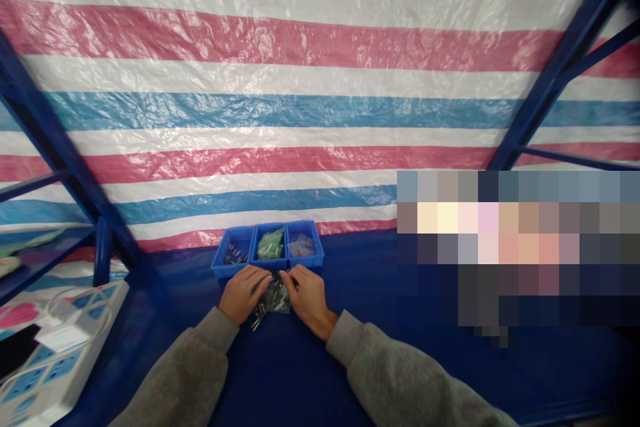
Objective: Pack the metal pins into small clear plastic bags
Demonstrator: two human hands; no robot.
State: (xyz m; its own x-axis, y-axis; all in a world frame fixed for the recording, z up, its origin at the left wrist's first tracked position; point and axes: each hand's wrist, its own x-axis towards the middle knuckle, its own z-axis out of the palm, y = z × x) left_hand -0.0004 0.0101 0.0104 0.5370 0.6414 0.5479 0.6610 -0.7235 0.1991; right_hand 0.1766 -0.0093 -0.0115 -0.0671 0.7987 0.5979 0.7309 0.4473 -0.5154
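Between my two hands lies a small clear plastic bag (281, 300), greenish in places, with dark and shiny slim metal pieces (257, 317) at its left side. Whether those pieces are inside the bag or on it, I cannot make out. My left hand (245, 295) is curled, its thumb and fingers closed at the bag's upper left. At the upper right, my right hand (308, 295) pinches the bag's edge. Just behind the hands stand three joined blue bins: the left bin (220, 269) with slim metal pieces, the middle with green packets (271, 244), the right with clear packets (301, 246).
Blue table surface (290, 373) lies under everything. A white power strip (75, 373) with a plug and cables is at the left. Blue metal frame posts (75, 147) slant up both sides, before a striped plastic sheet (300, 107). A pixelated patch hides the right side.
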